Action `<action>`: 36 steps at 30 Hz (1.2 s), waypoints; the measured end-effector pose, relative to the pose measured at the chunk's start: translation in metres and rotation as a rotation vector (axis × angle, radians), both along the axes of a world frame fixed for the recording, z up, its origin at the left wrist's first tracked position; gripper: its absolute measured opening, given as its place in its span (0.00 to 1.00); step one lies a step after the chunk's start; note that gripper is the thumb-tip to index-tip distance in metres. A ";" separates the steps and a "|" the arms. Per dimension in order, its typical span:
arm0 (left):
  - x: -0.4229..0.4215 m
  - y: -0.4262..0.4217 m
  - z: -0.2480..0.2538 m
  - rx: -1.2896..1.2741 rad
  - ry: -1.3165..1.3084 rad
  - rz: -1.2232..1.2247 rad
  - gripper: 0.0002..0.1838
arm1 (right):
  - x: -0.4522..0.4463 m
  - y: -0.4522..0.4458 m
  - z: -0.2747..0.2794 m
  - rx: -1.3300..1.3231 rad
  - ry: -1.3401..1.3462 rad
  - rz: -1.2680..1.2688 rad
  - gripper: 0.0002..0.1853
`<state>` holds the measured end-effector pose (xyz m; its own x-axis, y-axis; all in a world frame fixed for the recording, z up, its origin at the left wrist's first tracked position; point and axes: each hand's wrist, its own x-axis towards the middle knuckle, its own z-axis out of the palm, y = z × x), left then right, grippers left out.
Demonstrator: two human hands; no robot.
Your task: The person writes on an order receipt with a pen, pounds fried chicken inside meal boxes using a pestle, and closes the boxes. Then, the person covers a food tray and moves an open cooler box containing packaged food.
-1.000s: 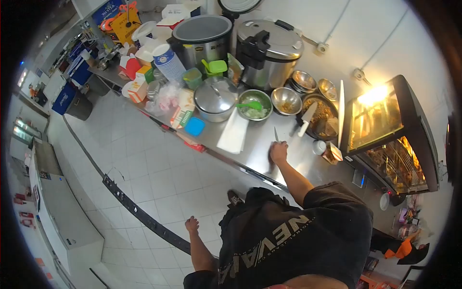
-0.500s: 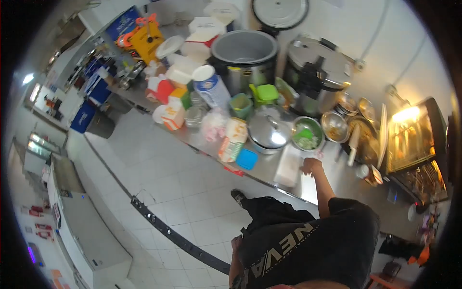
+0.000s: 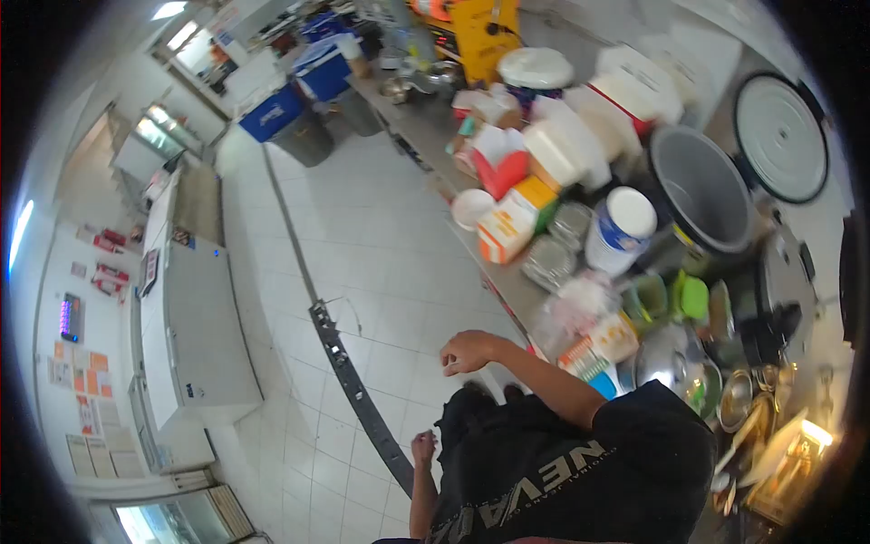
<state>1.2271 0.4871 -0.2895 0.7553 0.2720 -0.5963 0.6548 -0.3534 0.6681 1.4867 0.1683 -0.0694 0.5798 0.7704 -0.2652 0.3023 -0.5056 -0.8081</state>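
Observation:
My right hand (image 3: 471, 352) is held out over the floor, just left of the counter's front edge. Its fingers are curled in, with a small pale spot at the tips; whatever they hold, if anything, is too small to name. Nearest to that arm on the counter are an orange-and-white carton (image 3: 609, 340), a blue lid (image 3: 602, 384) and a pinkish plastic bag (image 3: 580, 304). Low beside my body hangs my left hand (image 3: 423, 448), its fingers loosely bent and apart, with nothing visible in them.
The steel counter (image 3: 426, 136) carries a stack of paper cups (image 3: 621, 231), food boxes (image 3: 566, 150), a large grey pot (image 3: 702, 186) and a glowing heater (image 3: 788, 467). Left stand a white chest freezer (image 3: 204, 317) and blue-lidded bins (image 3: 272, 113). A dark strip (image 3: 349, 381) crosses the tiled floor.
My view has swung left toward the aisle. My right hand has left the counter beside the white packet and now hangs over the floor. More of my left hand shows.

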 end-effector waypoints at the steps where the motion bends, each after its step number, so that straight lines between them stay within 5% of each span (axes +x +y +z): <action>1: -0.001 0.016 -0.025 0.067 -0.128 -0.203 0.23 | 0.023 0.019 -0.001 0.074 0.043 0.014 0.22; 4: 0.012 0.025 -0.037 -0.170 0.055 -0.038 0.27 | 0.092 0.066 -0.025 0.115 0.102 0.050 0.22; 9: 0.143 0.032 -0.056 0.013 0.347 0.008 0.29 | 0.227 0.102 -0.121 -0.005 0.111 -0.026 0.20; 12: 0.241 0.066 -0.063 0.075 0.410 -0.021 0.30 | 0.299 0.084 -0.234 -0.082 0.115 -0.253 0.19; 16: 0.362 0.124 -0.078 0.159 0.463 -0.106 0.33 | 0.373 0.041 -0.251 -0.381 0.534 -0.646 0.17; 18: 0.437 0.156 -0.085 0.217 0.437 -0.166 0.34 | 0.404 0.027 -0.268 -0.468 0.569 -0.746 0.17; 21: 0.616 0.195 -0.068 0.184 0.146 -0.230 0.29 | 0.455 0.010 -0.312 -0.561 0.312 -0.421 0.11; 23: 0.720 0.190 -0.030 -0.075 -0.158 0.172 0.27 | 0.484 0.016 -0.364 -0.504 0.718 -0.757 0.12; 24: 0.766 0.193 -0.011 -0.075 -0.188 0.138 0.27 | 0.503 0.025 -0.381 -0.465 0.924 -0.921 0.14; 28: 0.898 0.218 0.015 -0.012 -0.250 -0.001 0.27 | 0.611 0.095 -0.309 -0.580 0.763 -0.852 0.11; 33: 0.928 0.300 -0.080 0.236 0.140 -0.249 0.30 | 0.766 0.160 -0.364 -0.383 0.495 -0.699 0.12; 34: 0.932 0.316 -0.071 0.463 0.151 -0.732 0.27 | 0.801 0.177 -0.368 -0.327 0.488 -0.722 0.12; 36: 0.926 0.358 -0.069 0.397 0.270 -0.632 0.21 | 0.883 0.213 -0.339 -0.309 0.873 -0.973 0.10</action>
<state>2.1534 0.8452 -0.3585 0.6805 0.0706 -0.7293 0.3718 -0.8909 0.2607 2.3696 0.3818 -0.4083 0.4073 -0.0131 -0.9132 -0.8334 -0.4144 -0.3658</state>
